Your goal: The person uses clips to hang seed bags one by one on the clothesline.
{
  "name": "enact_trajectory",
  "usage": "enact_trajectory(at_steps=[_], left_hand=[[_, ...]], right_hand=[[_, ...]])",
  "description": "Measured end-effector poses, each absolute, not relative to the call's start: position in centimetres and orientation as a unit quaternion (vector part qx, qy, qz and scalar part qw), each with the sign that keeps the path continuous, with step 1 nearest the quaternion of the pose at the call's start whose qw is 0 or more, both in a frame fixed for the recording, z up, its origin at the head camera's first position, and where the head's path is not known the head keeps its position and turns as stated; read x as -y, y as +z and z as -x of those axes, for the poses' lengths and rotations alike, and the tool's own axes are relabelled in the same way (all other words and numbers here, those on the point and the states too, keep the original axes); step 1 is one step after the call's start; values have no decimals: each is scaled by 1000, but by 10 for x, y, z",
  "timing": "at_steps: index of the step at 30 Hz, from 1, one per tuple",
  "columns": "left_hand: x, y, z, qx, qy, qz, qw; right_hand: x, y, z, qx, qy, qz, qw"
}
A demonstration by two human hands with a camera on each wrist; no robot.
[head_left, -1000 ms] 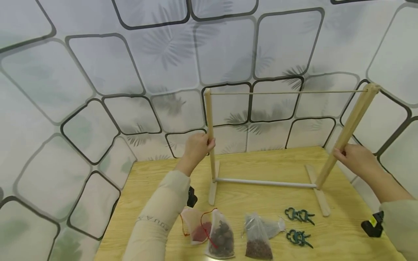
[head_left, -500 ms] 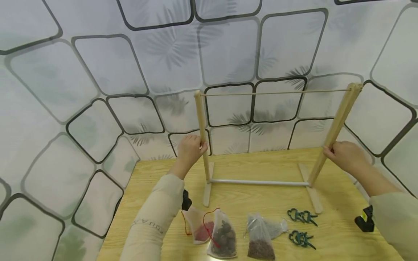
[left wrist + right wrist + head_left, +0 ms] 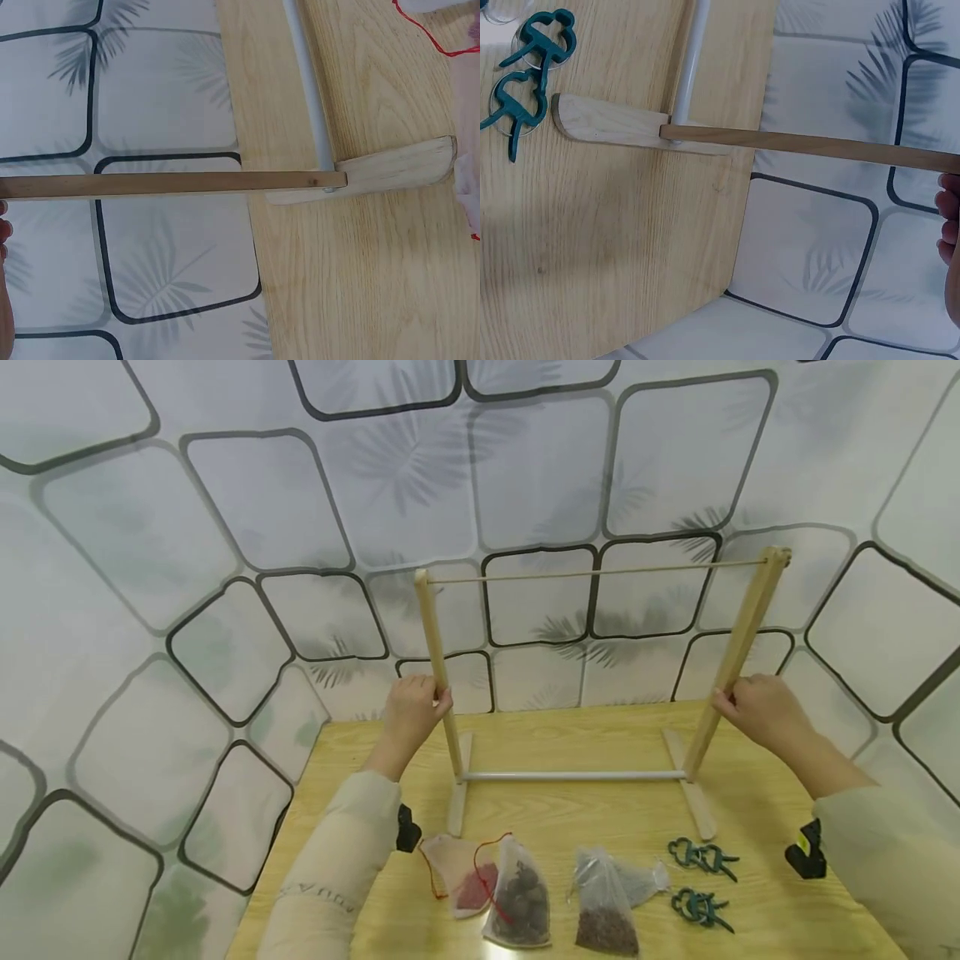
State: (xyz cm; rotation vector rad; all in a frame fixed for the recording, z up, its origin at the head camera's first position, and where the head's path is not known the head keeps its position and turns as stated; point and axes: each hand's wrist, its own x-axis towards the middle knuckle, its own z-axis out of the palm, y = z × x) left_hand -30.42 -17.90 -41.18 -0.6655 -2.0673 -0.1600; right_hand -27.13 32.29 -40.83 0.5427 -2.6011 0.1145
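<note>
The left hand [image 3: 415,708] grips the left post [image 3: 432,631]; the right hand [image 3: 761,712] grips the right post [image 3: 742,639]. Hold both evenly, with the feet [image 3: 699,812] flat, off the near bags [image 3: 522,897].

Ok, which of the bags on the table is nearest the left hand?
The leftmost bag, with pinkish-red contents; every other one, such as the bag of dark lumps, lies farther right of the left hand.
</note>
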Motion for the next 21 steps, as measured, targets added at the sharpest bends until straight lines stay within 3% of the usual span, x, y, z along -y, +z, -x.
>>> enact_trajectory(at_steps=[7,21], left_hand=[[192,-411,293,845,-76,268,456],[212,-408,272,854,-93,262,439]], right_hand=[[-311,-406,276,961,60,-188,194],[-288,-400,273,964,75,-188,169]])
